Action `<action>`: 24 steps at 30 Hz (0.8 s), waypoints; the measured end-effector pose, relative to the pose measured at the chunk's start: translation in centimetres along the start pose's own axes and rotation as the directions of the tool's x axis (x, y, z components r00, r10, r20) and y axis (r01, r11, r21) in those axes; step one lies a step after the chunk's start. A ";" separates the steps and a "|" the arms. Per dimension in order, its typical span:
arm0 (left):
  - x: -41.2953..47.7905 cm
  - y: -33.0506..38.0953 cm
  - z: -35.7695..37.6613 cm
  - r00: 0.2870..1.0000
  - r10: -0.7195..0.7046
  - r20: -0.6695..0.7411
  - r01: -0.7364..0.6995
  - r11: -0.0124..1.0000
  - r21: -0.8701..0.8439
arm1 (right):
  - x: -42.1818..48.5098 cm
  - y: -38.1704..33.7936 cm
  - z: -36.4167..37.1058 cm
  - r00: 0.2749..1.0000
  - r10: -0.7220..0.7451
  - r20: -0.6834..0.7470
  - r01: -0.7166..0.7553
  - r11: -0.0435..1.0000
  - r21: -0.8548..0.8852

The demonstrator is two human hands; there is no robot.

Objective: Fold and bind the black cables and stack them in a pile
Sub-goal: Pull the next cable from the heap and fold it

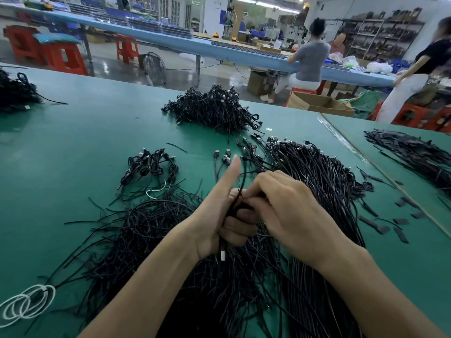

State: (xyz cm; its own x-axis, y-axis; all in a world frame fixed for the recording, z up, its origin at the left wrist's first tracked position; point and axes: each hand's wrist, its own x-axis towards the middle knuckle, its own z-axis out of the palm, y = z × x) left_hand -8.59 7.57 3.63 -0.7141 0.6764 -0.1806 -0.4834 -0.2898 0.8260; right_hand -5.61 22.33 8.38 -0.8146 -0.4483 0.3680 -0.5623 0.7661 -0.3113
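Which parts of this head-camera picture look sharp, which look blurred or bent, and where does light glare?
Head view: the hands, left and right, and the cable they hold are sharp; the people in the background are soft; the far blue table bows from wide-angle distortion; ceiling light glares on the polished floor.

I'm looking across a green table (85,123) onto a glossy grey floor (107,62). Red plastic stools (61,57) stand at upper left, and a floor fan (153,67) sits near centre. A long blue workbench (219,48) crosses the top. Shelving (388,35) fills the upper right, with ceiling strip lights (266,3) glowing above.
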 end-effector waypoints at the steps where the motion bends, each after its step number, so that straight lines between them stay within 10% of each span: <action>1: -0.2 0.1 -0.2 0.999 0.022 0.037 -0.025 0.997 0.070 | 0.0 0.3 0.0 0.999 0.033 0.003 -0.033 0.998 0.051; 6: -1.1 0.4 -0.3 0.985 0.089 0.149 -0.144 0.897 0.418 | -0.1 0.6 -0.5 0.999 -0.003 0.052 -0.001 0.997 0.084; 24: -0.9 0.1 0.3 0.997 0.076 0.024 -0.076 0.820 0.567 | -0.6 -0.1 -0.7 0.997 0.071 0.018 -0.072 0.991 0.115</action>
State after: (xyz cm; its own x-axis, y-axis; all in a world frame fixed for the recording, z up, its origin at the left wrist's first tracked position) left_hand -7.79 7.12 4.02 -0.7365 0.6683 -0.1042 -0.0546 0.0948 0.9940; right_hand -5.01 22.84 8.78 -0.8548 -0.4014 0.3289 -0.5144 0.7384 -0.4360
